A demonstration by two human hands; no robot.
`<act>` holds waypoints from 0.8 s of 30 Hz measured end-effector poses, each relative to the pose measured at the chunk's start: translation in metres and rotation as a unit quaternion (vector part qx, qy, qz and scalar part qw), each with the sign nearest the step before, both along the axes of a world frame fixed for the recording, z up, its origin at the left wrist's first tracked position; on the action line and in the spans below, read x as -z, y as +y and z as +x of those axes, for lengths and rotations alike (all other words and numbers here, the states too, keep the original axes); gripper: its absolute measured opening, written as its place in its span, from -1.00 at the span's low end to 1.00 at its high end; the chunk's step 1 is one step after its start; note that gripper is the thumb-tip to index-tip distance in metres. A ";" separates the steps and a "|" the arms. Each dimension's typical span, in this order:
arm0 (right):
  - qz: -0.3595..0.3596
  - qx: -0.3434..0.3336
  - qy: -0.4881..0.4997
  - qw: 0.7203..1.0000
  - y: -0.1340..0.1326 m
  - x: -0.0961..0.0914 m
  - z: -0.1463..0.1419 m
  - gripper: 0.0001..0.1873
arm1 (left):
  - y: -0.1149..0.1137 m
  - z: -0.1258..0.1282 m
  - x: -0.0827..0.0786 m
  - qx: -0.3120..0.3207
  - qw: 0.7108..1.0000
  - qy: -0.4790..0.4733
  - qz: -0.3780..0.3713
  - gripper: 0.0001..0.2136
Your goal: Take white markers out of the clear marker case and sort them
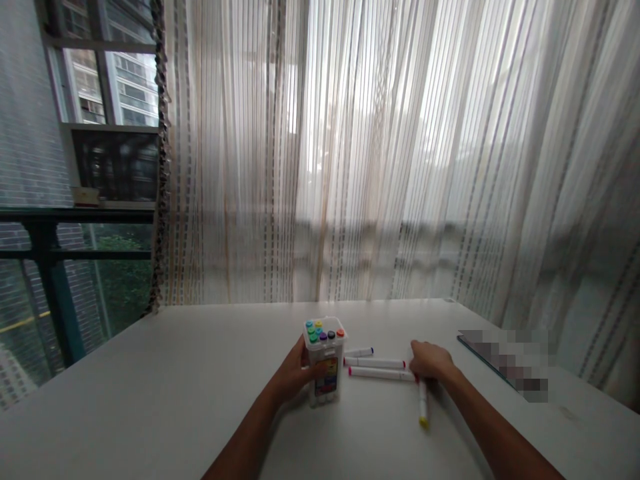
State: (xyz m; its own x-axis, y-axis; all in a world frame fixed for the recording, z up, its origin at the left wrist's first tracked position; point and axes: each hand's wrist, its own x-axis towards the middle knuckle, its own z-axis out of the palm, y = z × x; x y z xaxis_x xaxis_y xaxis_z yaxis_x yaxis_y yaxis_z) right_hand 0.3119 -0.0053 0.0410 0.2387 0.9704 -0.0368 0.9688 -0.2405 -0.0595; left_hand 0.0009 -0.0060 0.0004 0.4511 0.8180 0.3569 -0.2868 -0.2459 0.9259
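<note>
My hands at a box of markers, low in the middle of the frame.

My left hand [295, 373] wraps around the side of the clear marker box [325, 363], which stands upright on the white worktop [150, 387] with coloured caps showing at its top. My right hand [429, 362] is curled around a yellow-tipped marker [423, 403], lying down on the worktop and pointing toward the lower edge. Three more markers [376, 363] lie side by side between box and right hand. A striped curtain [350, 147] fills the upper frame.
</note>
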 end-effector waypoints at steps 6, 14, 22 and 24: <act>0.061 -0.021 0.090 0.994 0.005 -0.019 -0.003 -0.63 | 0.001 0.000 0.002 -0.010 1.000 0.015 0.000 -0.41; 0.252 -0.145 0.638 0.713 0.018 -0.026 -0.090 -0.74 | 0.001 -0.001 0.003 -0.014 1.000 0.022 -0.005 -0.43; 0.389 -0.041 0.684 0.616 0.033 0.018 -0.119 -0.68 | -0.004 0.001 0.000 -0.021 0.999 0.025 -0.003 -0.48; 0.368 -0.019 0.714 0.595 0.032 0.022 -0.114 -0.65 | -0.005 0.001 -0.001 -0.024 0.999 0.024 -0.002 -0.48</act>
State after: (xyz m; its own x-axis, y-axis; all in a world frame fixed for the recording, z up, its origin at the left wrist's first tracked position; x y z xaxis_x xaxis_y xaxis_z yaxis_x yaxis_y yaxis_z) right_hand 0.1983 0.0268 0.0189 0.4517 0.8525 0.2630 -0.1924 0.3810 -0.9043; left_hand 0.0022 -0.0106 0.0018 0.4278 0.8407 0.3318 -0.2291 -0.2543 0.9396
